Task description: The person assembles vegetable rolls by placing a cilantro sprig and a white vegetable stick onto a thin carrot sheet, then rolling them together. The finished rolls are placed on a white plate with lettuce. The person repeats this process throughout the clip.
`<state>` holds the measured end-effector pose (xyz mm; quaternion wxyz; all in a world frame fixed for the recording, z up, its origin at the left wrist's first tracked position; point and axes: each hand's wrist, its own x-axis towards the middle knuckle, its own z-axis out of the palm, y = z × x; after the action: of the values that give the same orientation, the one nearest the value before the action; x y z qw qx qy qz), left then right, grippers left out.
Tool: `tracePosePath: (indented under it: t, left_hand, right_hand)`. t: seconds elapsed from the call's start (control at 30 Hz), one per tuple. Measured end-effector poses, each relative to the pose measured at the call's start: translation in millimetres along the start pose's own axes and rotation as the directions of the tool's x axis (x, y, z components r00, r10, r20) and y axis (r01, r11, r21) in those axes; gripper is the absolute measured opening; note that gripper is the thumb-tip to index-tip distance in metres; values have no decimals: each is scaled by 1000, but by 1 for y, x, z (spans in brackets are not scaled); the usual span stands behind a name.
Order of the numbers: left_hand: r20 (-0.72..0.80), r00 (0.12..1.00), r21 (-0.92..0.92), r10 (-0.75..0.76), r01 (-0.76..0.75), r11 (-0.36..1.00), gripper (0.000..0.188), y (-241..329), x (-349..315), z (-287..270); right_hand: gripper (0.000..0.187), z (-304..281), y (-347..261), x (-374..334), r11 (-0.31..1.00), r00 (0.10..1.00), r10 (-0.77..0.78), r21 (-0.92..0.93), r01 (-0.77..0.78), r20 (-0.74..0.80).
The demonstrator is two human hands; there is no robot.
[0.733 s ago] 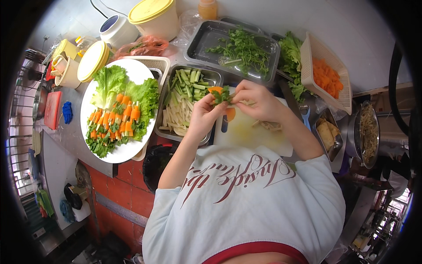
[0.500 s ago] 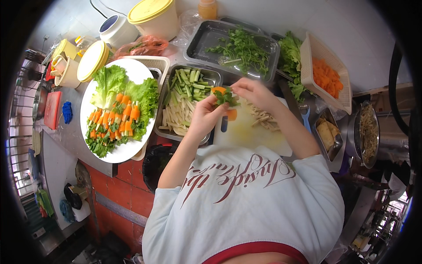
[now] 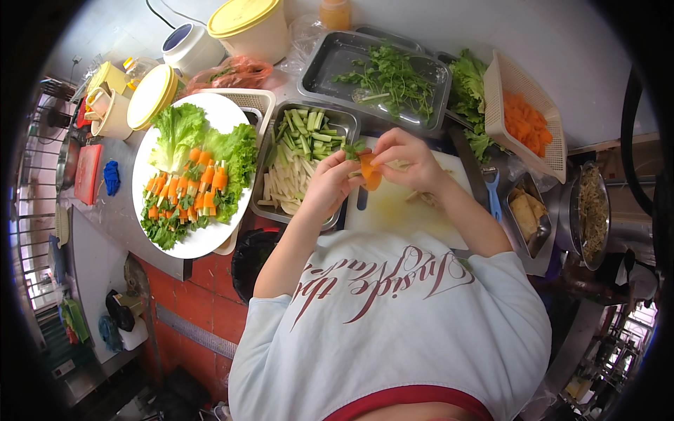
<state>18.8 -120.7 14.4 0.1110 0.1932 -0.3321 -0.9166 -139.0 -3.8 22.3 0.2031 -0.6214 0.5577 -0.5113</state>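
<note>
My left hand (image 3: 333, 184) is closed on a thin orange carrot slice (image 3: 370, 172), with a green herb sprig (image 3: 354, 149) sticking up beside its fingertips. The fingertips of my right hand (image 3: 408, 160) pinch the same slice from the other side. Both hands are above a white cutting board (image 3: 428, 228), where pale shredded strips (image 3: 424, 198) lie partly hidden by my right hand. To the left, a white oval plate (image 3: 158, 238) bears lettuce and several carrot-wrapped vegetable bundles (image 3: 184, 184) topped with herbs.
A metal tray of cut cucumber and pale sticks (image 3: 288, 172) adjoins the board. Behind it stands a tray of herbs (image 3: 393, 77). At right are a basket of carrot slices (image 3: 525, 125), a blue peeler (image 3: 493, 193), a tan-block tray (image 3: 526, 210) and a sprout bowl (image 3: 591, 210).
The carrot slice now hangs more upright between my hands, with the herb sprig above it rather than in front. My right hand has come in closer and lower.
</note>
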Motion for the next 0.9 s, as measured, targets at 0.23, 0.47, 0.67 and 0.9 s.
tracePosePath:
  t: [0.23, 0.47, 0.67, 0.9]
  left_hand:
    - [7, 992, 138, 126, -126, 982, 28, -8, 5, 1]
    - [70, 969, 427, 236, -243, 871, 35, 3, 5, 11]
    - [78, 979, 416, 190, -206, 886, 31, 1, 9, 4]
    - [10, 991, 96, 132, -133, 986, 25, -1, 4, 10]
  right_hand:
    - [23, -7, -1, 1, 979, 989, -148, -141, 146, -2]
    - [34, 6, 2, -3, 898, 955, 295, 337, -283, 18]
    - [25, 11, 10, -2, 802, 970, 241, 556, -217, 30]
    - [29, 12, 11, -3, 907, 990, 140, 405, -114, -35]
